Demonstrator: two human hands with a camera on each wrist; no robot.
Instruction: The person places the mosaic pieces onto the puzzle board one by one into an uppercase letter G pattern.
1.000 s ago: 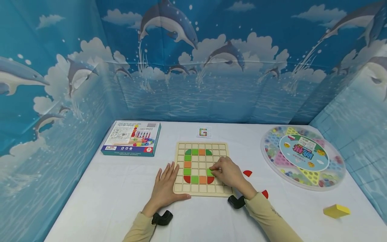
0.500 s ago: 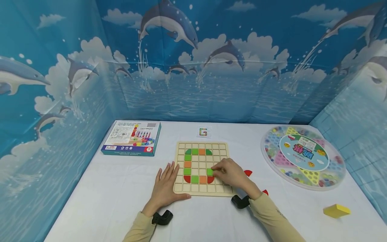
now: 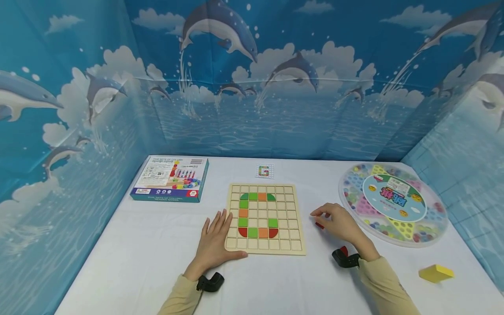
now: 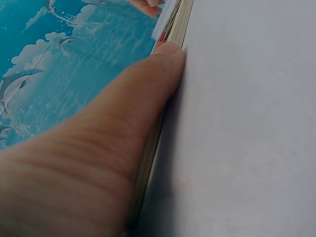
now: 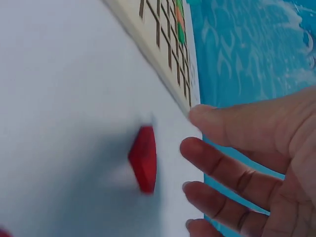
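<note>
A pale wooden grid board (image 3: 265, 246) lies on the white table, with green, orange and red tiles set in several of its squares. My left hand (image 3: 214, 238) has its fingers spread along the board's left edge and its thumb (image 4: 143, 89) against the near edge. To the right of the board, my right hand (image 3: 340, 223) hovers over a red quarter-round tile (image 5: 144, 160). In the right wrist view its thumb and fingers are apart, with nothing between them. Another red tile (image 3: 344, 250) lies by the right wrist, partly hidden.
A small pattern card (image 3: 265, 171) lies behind the board. At the back left is a flat game box (image 3: 169, 179). A round Chinese checkers set (image 3: 395, 203) lies on the right, and a yellow block (image 3: 436, 273) is near the front right.
My right hand has let go of the green tile in the board's right part and moved right, over the red tile. The left hand stays in place.
</note>
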